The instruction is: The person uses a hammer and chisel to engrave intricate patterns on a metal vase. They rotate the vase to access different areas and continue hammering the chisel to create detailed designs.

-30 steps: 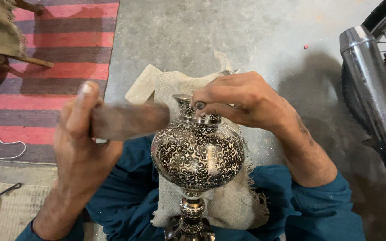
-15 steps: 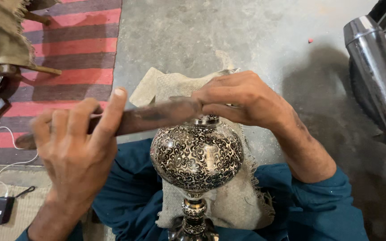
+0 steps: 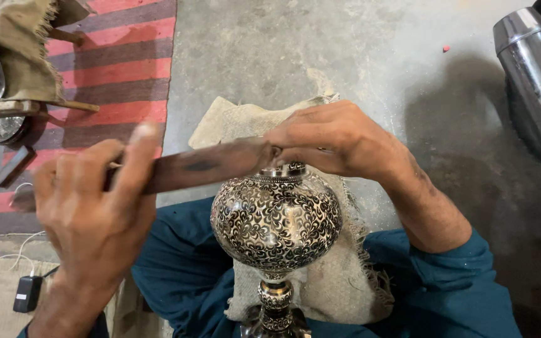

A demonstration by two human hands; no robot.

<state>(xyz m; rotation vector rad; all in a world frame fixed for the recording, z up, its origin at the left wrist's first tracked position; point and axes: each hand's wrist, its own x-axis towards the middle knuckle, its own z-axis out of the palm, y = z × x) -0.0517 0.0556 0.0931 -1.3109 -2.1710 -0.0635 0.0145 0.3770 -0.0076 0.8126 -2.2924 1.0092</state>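
An ornate metal vase [image 3: 276,219] with black and silver scrollwork stands between my knees on a piece of burlap cloth [image 3: 233,122]. My left hand [image 3: 95,213] grips a flat dark wooden stick [image 3: 201,166], whose far end lies at the vase's neck. My right hand [image 3: 336,138] is curled over the vase's rim and pinches a small tool that is mostly hidden by the fingers. The stick's end meets the right hand's fingertips.
A red and grey striped rug [image 3: 126,69] lies at the left, with a wooden stand and a metal dish [image 3: 4,128] on it. A black charger with a white cable [image 3: 27,293] is at lower left. A chrome exhaust pipe [image 3: 536,81] runs along the right edge. Grey concrete floor [image 3: 345,50] lies beyond.
My left hand has swung the stick from raised and end-on to lying flat, its tip now at the vase's neck against my right hand. The right hand has stayed on the rim.
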